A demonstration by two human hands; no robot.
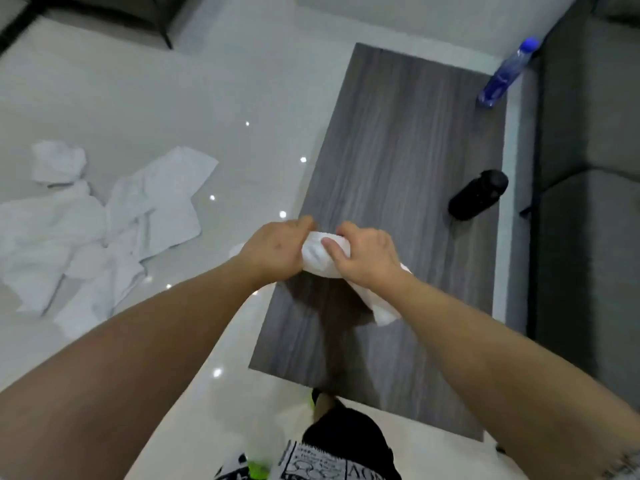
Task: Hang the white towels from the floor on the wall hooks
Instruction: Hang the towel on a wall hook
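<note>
- The glossy white floor (242, 81) fills the left and upper part of the view, with small bright light reflections scattered on it.
- A grey sofa (588, 202) runs down the right edge, just beside the table.
- The grey wood-grain table (398, 133) lies lengthwise away from the person, whose patterned shorts show at the bottom of the view.
- A heap of white towels (104, 230) lies crumpled and overlapping on the floor to the left, well apart from the table.
- One white towel (320, 256) is bunched between both hands above the near part of the table (a loose end hangs down under the right wrist).
- The left hand (273, 251) grips the towel's left end, fingers curled round it.
- The right hand (363, 256) grips the right end, thumb pressed across the cloth.
- A black bottle (478, 194) lies on its side near the table's right edge.
- A blue-capped clear water bottle (505, 72) stands at the far right corner.
</note>
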